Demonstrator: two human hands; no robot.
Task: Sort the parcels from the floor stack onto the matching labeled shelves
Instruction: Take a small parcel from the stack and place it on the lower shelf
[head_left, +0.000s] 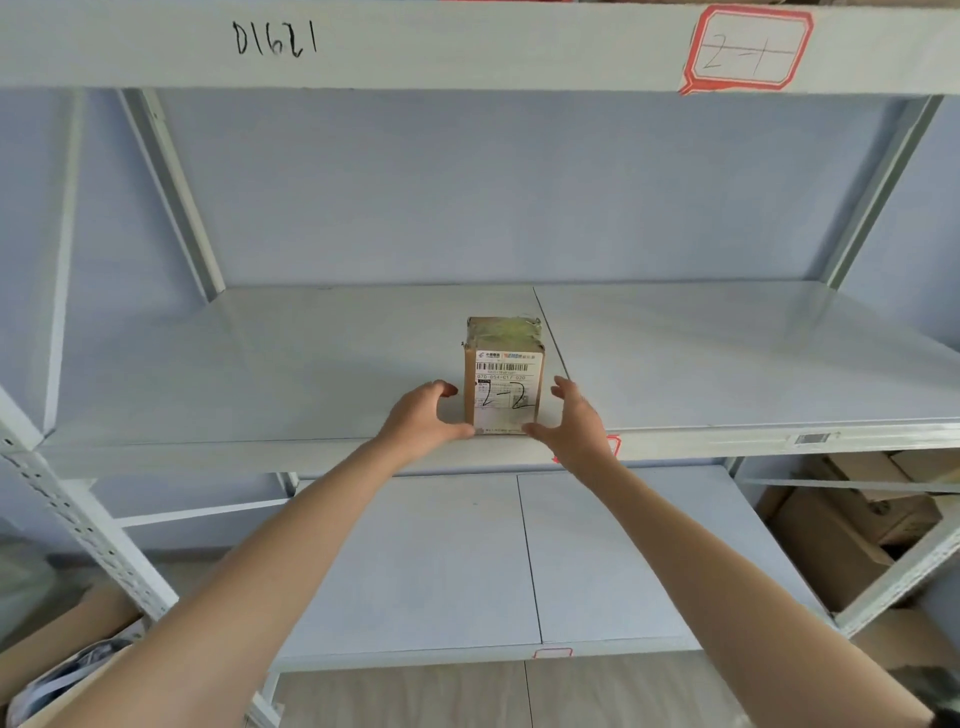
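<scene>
Though grip unclear: 1 parcel (504, 382) btwn 2 hands.

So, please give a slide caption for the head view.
Both hands, left and right, flank parcel marked 2-2 on the shelf.

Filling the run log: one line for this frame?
parcel marked 2-2 | upright on middle shelf | left hand, right hand flank it, open

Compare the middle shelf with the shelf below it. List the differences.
The middle shelf holds one brown parcel marked 2-2; the lower shelf shows nothing on it. The left hand and right hand flank the parcel on the middle shelf; neither hand touches the lower shelf. Both are pale grey metal with a centre seam and a red-edged label on the front lip.
</scene>
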